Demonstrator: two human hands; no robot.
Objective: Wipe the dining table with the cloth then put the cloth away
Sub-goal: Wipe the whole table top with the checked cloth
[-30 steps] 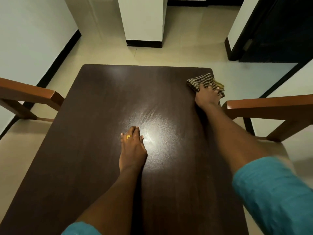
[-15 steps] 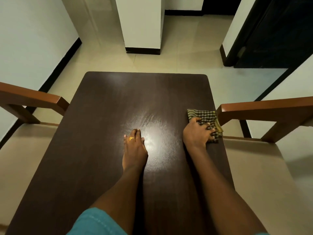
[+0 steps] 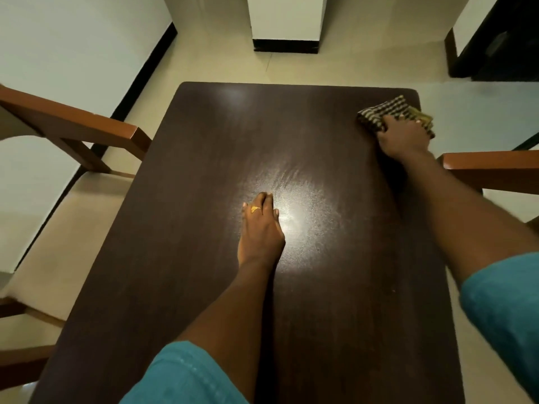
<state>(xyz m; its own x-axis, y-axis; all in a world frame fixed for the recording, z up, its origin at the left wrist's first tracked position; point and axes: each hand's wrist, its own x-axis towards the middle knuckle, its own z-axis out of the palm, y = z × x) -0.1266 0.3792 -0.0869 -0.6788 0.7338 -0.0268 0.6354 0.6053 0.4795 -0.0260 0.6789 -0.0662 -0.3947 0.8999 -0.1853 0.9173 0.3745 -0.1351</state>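
Observation:
A dark brown dining table (image 3: 204, 158) fills the middle of the view. At its far right corner lies a folded checked cloth (image 3: 385, 110), dark and pale with a yellowish edge. My right hand (image 3: 404, 137) lies on top of the cloth with its fingers curled over it, holding it against the tabletop, and it covers the cloth's near part. My left hand (image 3: 261, 228), wearing a gold ring, rests flat on the table's middle beside a bright reflection, fingers straight and holding nothing.
A wooden chair (image 3: 70, 126) with a pale seat stands at the table's left side, and another chair's backrest (image 3: 493, 167) is on the right. A white pillar (image 3: 285, 21) rises beyond the far edge. A dark doorway (image 3: 507, 39) is at the far right.
My right hand slid the cloth from the right edge near the chair up to the far right corner. My left hand stayed flat in the middle.

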